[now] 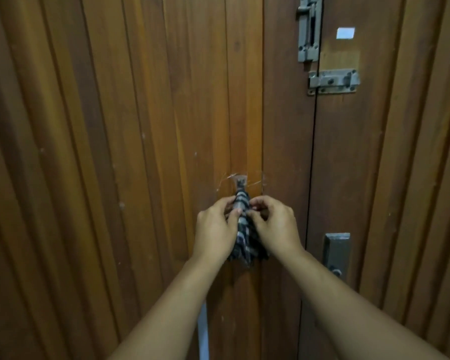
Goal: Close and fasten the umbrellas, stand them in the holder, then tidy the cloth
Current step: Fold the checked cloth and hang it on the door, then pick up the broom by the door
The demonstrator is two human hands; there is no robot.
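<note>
A dark checked cloth point(243, 237) hangs bunched from a small clear stick-on hook point(240, 182) on the wooden door point(140, 126). My left hand point(214, 228) pinches the cloth's upper part from the left. My right hand point(274, 227) grips it from the right at the same height. Both hands touch the cloth just below the hook. The cloth's lower end dangles between my wrists. No umbrella or holder is in view.
Two grey slide bolts point(308, 29) point(332, 81) sit high on the right by the door seam. A grey handle plate point(336, 253) is right of my right wrist. A pale strip point(203, 333) shows low between my forearms.
</note>
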